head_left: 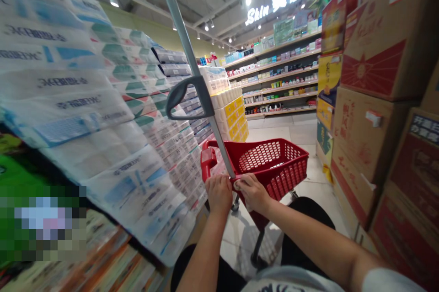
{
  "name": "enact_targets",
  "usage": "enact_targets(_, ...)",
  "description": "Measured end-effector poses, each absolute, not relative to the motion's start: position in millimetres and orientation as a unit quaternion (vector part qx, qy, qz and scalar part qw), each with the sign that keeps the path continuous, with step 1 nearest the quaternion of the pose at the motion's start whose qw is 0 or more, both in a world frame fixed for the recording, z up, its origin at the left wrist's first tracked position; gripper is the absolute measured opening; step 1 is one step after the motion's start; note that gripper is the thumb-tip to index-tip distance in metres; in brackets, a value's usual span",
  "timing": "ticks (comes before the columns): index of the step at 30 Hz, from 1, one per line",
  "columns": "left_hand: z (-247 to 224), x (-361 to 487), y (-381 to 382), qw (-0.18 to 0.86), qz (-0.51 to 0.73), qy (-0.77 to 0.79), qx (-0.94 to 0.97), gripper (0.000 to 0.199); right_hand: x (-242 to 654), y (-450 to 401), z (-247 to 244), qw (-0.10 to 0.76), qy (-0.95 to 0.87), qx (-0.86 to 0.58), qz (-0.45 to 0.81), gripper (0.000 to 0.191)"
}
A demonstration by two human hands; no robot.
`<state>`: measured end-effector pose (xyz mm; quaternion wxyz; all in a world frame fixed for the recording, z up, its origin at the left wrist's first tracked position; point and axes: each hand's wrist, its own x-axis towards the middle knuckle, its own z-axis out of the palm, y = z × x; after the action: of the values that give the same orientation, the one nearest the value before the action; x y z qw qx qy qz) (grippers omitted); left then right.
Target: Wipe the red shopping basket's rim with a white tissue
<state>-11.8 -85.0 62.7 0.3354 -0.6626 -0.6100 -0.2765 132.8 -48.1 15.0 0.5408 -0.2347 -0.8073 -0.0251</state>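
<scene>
A red wheeled shopping basket with perforated sides stands tilted in front of my knees; no goods show in the part of its inside that is visible. From its near rim rises a long grey pole with a loop-shaped grey grip partway up. My left hand is closed over the near rim, just left of the pole's foot. Just right of the pole, my right hand has its fingers curled on the same rim. A red handle end juts up beyond my left hand.
Tall stacks of wrapped tissue packs line the left side. Cardboard cartons are piled along the right. Shelves of small goods stand at the back, past a tiled floor. A blurred patch covers something lower left.
</scene>
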Motion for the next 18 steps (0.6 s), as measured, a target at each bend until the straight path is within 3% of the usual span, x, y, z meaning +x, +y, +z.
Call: enact_targets(18, 63.2, -11.5, -84.5, 0.305, -0.275, -0.621, -0.668, 0.024, 122.9, -47.2, -18.1, 0.481, -0.839, -0.253, -0.035, 0.016)
